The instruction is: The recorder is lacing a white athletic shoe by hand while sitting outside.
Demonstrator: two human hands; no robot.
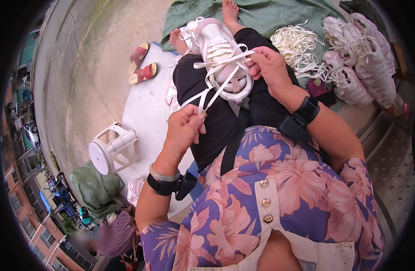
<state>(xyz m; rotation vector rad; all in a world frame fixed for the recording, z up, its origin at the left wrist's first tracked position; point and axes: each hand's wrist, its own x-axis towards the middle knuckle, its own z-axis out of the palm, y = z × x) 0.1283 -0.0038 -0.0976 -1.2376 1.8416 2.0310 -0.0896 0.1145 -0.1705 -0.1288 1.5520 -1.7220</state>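
A white and pale pink sneaker [216, 43] rests on my lap, between my black-trousered thighs, its heel opening toward me. Flat white laces [228, 61] cross over its tongue and stretch out to both sides. My left hand [185, 126] is closed, pinching white lace between thumb and fingertips just left of the heel. On the other side, my right hand [271, 70] pinches a lace end between thumb and forefinger, near the shoe's collar. Part of another similar shoe shows behind the sneaker, mostly hidden.
A heap of loose white laces [295, 47] lies on a green cloth [261, 18], beside several piled sneakers [374, 67] at right. Leftward are red slippers [144, 72], a white plastic stool [112, 149] and white sheeting [142, 101]. Another person [117, 237] sits at lower left.
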